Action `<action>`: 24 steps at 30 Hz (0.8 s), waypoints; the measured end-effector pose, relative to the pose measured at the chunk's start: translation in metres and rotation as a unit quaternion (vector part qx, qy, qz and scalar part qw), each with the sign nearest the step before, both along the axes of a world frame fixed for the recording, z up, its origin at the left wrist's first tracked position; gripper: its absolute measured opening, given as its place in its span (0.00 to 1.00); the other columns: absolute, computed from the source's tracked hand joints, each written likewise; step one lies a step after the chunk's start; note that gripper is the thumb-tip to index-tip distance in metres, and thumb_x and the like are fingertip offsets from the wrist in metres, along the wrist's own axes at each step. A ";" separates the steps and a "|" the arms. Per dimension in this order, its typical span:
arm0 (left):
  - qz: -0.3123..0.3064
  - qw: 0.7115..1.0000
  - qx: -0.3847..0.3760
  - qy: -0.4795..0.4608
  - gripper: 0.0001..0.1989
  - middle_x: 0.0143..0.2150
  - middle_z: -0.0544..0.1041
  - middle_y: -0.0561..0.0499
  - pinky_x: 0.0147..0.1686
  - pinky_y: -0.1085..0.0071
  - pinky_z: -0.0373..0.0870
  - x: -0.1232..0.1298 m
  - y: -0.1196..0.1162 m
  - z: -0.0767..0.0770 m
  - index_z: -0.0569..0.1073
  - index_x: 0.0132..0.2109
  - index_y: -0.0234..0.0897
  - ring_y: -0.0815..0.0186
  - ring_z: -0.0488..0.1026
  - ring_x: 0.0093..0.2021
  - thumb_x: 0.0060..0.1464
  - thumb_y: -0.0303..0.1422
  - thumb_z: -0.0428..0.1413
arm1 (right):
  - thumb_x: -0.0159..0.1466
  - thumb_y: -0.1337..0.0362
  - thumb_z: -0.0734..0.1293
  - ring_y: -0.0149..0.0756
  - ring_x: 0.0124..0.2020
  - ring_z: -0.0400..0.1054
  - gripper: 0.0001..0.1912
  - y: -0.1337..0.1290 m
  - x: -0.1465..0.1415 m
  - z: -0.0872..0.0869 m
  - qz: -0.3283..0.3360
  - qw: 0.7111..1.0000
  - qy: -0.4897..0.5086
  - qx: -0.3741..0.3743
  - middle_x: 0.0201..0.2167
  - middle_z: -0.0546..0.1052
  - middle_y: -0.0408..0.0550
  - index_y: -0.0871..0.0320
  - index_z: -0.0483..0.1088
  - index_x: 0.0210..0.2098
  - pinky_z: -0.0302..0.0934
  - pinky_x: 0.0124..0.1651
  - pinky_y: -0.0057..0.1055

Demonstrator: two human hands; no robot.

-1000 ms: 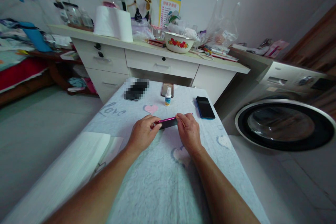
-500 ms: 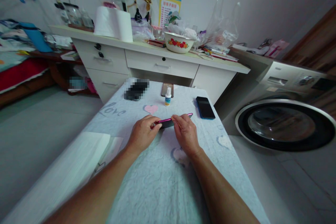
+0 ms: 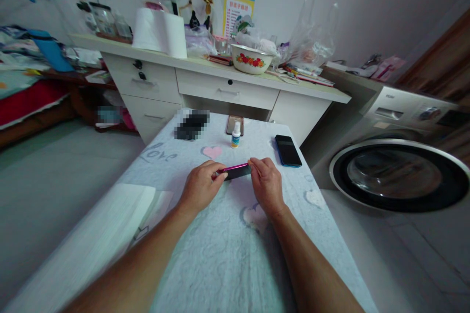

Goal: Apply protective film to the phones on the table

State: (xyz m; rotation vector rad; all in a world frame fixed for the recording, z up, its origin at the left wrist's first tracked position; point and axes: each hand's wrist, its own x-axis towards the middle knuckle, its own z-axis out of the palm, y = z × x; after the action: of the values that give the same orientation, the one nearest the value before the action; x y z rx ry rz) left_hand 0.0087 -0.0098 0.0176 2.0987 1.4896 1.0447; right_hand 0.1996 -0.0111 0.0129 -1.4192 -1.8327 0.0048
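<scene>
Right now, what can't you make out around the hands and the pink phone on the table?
- Pink-edged phone, head view: both ends hidden under the left hand and right hand; each grip is unclear.
- Dark item at the table's far end: blurred out.
- Small bottle: label too small to read.
- Paper stack: smeared near the edge.

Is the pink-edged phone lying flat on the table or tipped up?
Tipped up. The pink-edged phone stands on its long edge, pink rim uppermost, held between the left hand and the right hand above the tablecloth.
</scene>
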 end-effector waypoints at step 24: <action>0.001 1.000 -0.001 0.000 0.08 0.32 0.73 0.52 0.31 0.73 0.65 0.002 -0.001 0.003 0.75 0.39 0.37 0.68 0.71 0.30 0.53 0.31 0.53 | 0.67 0.64 0.58 0.32 0.33 0.66 0.13 -0.001 -0.003 0.000 0.018 1.000 -0.010 0.002 0.32 0.70 0.46 0.55 0.72 0.45 0.61 0.38 0.26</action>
State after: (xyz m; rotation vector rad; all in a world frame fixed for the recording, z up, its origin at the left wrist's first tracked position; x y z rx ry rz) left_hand 0.0108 -0.0107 0.0205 2.0965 1.4911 1.0436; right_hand 0.1967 -0.0126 0.0130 -1.3878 -1.8741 0.0056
